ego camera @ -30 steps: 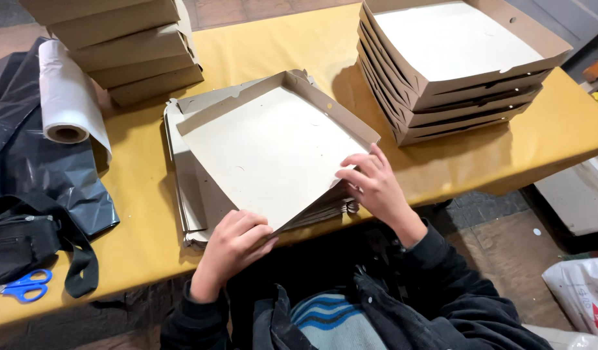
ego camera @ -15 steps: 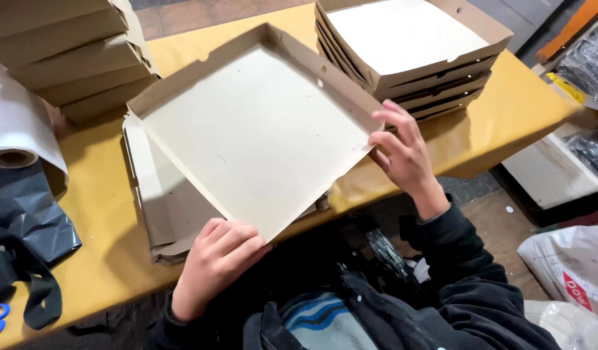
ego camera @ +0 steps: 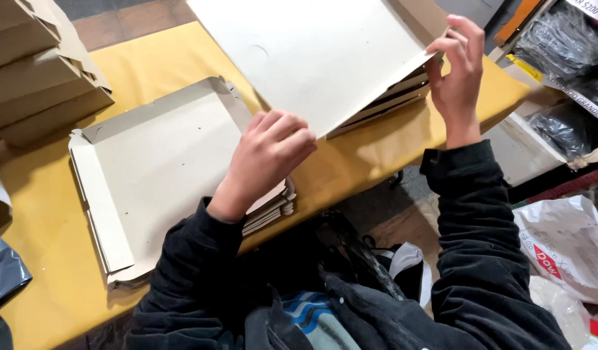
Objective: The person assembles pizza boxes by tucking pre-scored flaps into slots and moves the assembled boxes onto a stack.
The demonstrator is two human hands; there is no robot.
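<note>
A large grey-beige cardboard box blank (ego camera: 312, 58) is lifted off the table, tilted up toward the camera. My left hand (ego camera: 270, 152) grips its near lower edge, fingers curled over it. My right hand (ego camera: 458, 68) holds its right side flap, fingers pinching the edge. Below lies a pile of flat unfolded cardboard blanks (ego camera: 156, 168) on the yellow table (ego camera: 46, 259). Part of a stack of folded boxes (ego camera: 393, 97) shows under the lifted blank at the right.
A stack of folded brown boxes (ego camera: 40, 71) stands at the back left. Black plastic (ego camera: 4, 275) lies at the table's left edge. White plastic bags (ego camera: 564, 246) sit on the floor at the right, and packed shelves (ego camera: 564, 58) are at the far right.
Both hands have raised the cardboard blank higher and to the right, off the flat pile. The view has shifted, so the paper roll and scissors are out of sight.
</note>
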